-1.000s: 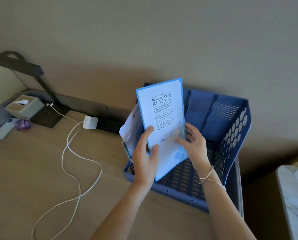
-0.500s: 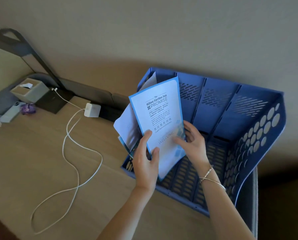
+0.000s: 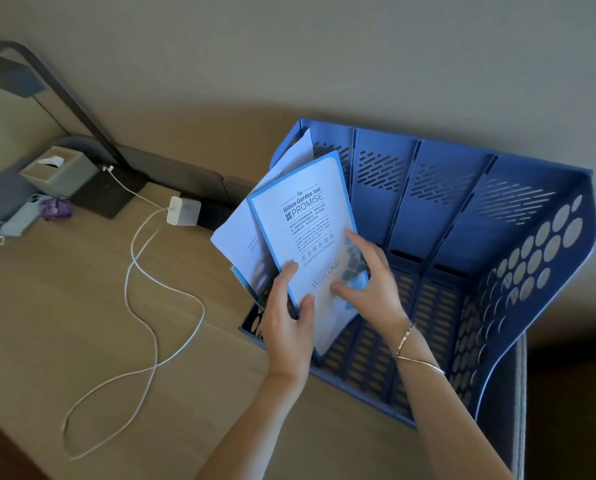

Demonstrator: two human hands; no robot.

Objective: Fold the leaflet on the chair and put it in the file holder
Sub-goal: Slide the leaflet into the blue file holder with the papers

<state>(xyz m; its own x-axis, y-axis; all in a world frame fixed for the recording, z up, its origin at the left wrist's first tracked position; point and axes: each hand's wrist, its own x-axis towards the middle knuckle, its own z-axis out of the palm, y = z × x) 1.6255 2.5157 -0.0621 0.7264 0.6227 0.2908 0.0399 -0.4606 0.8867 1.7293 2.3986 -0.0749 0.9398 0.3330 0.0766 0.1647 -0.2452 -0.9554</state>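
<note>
The folded leaflet (image 3: 307, 233), white with a blue border and printed text, leans inside the leftmost slot of the blue plastic file holder (image 3: 518, 271) on the desk. My left hand (image 3: 288, 320) grips the leaflet's lower left edge between thumb and fingers. My right hand (image 3: 369, 282) rests against the leaflet's lower right front, fingers spread. Other white papers (image 3: 244, 237) stand behind the leaflet in the same slot. The leaflet's bottom end sits low between the holder's dividers.
A white charger block (image 3: 184, 211) with a long looping cable (image 3: 144, 306) lies on the wooden desk (image 3: 64, 323) to the left. A tissue box (image 3: 52, 169), a lamp base (image 3: 109, 192) and small items stand at the far left. The wall is behind the holder.
The leaflet has gone lower into the holder's left slot with both hands following it. The view has shifted closer, showing more of the holder.
</note>
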